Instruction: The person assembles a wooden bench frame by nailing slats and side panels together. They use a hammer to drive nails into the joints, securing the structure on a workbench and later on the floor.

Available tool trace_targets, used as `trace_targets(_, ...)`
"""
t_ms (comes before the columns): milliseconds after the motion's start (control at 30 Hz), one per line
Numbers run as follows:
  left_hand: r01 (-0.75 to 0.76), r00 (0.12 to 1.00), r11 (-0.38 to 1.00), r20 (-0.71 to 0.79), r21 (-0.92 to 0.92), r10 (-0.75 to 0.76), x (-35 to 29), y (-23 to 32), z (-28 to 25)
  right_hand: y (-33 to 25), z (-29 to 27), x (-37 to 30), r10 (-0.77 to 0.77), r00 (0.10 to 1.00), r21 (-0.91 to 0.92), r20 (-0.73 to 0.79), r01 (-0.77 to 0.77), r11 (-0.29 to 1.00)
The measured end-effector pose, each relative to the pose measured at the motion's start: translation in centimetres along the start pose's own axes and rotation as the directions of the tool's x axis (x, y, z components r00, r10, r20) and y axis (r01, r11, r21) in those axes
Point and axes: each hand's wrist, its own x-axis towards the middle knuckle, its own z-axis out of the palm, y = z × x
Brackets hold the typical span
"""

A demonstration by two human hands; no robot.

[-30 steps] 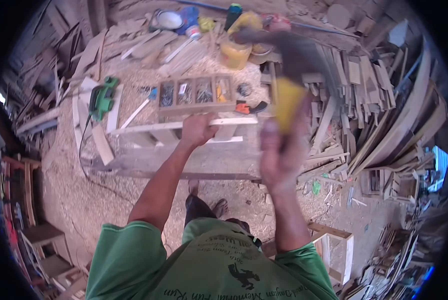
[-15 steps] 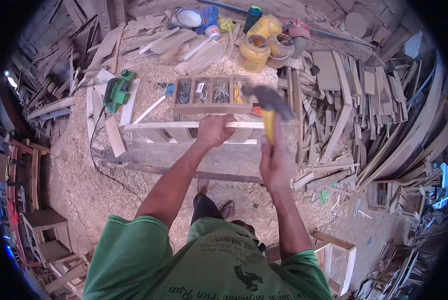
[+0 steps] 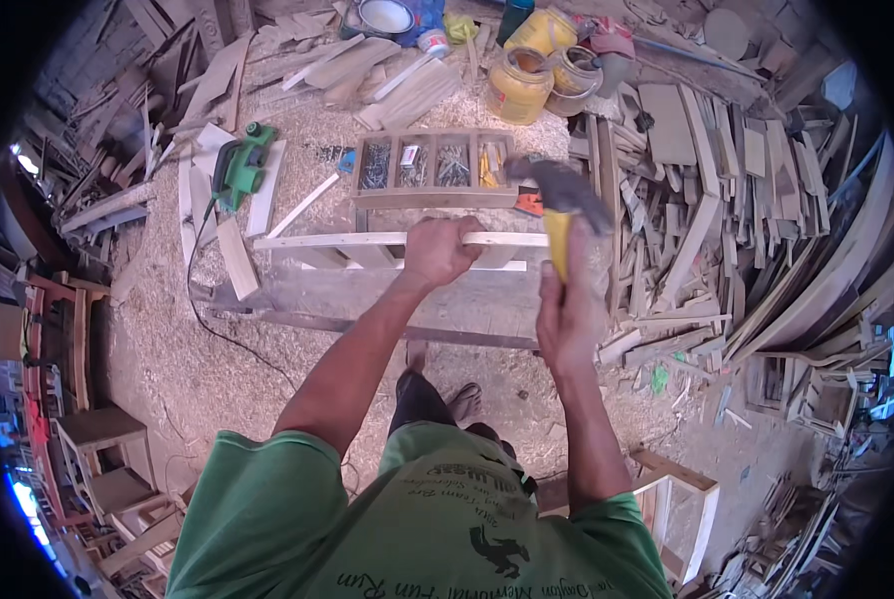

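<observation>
My right hand [image 3: 567, 314] is closed round the yellow handle of a claw hammer [image 3: 563, 215], raised by the right end of a wooden frame. The hammer's dark head is a little blurred. My left hand [image 3: 437, 252] grips the top rail of the wooden frame [image 3: 337, 241], its fingers curled over the far edge. The frame stands on edge along the near side of the workbench [image 3: 387, 304], with short crosspieces below the rail. Just beyond it sits a compartmented wooden box [image 3: 432, 197] of nails, with a small box and yellow items in it.
A green electric planer [image 3: 245, 168] lies on boards at the left, its cord trailing down. Yellow jars [image 3: 520, 88] stand at the back. Scrap wood [image 3: 687, 200] is piled on the right. A small wooden stool [image 3: 102, 429] and another wooden frame [image 3: 702, 529] stand on the floor.
The bench and its contents sit slightly differently in view, apparently from head movement. My right hand still holds the hammer up; my left keeps its grip on the rail.
</observation>
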Motion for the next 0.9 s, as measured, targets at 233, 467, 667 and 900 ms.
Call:
trace_targets(233, 0.024, 1.000, 1.000, 0.007, 0.013, -0.024, -0.5, 0.9, 0.0, 0.2, -1.6, -2.2, -0.265, 0.868, 0.317, -0.420, 0.414, 0.853)
trace_targets(467, -0.035, 0.999, 0.999, -0.015, -0.022, 0.035, -0.4, 0.7, -0.1, 5.8, 1.7, -6.4, 0.136, 0.979, 0.010, 0.152, -0.139, 0.990)
trace_targets(667, 0.033, 0.977, 0.999, 0.214, -0.034, -0.025, 2.2, -0.2, -1.1, 4.9, -1.9, -9.6, 0.395, 0.915, 0.198, 0.089, -0.405, 0.893)
trace_targets(900, 0.030, 0.893, 0.938, 0.431, -0.344, 0.130, 9.5, -8.2, 7.3, 5.9, -4.5, -17.2, 0.705, 0.709, 0.127, -0.015, -0.698, 0.704)
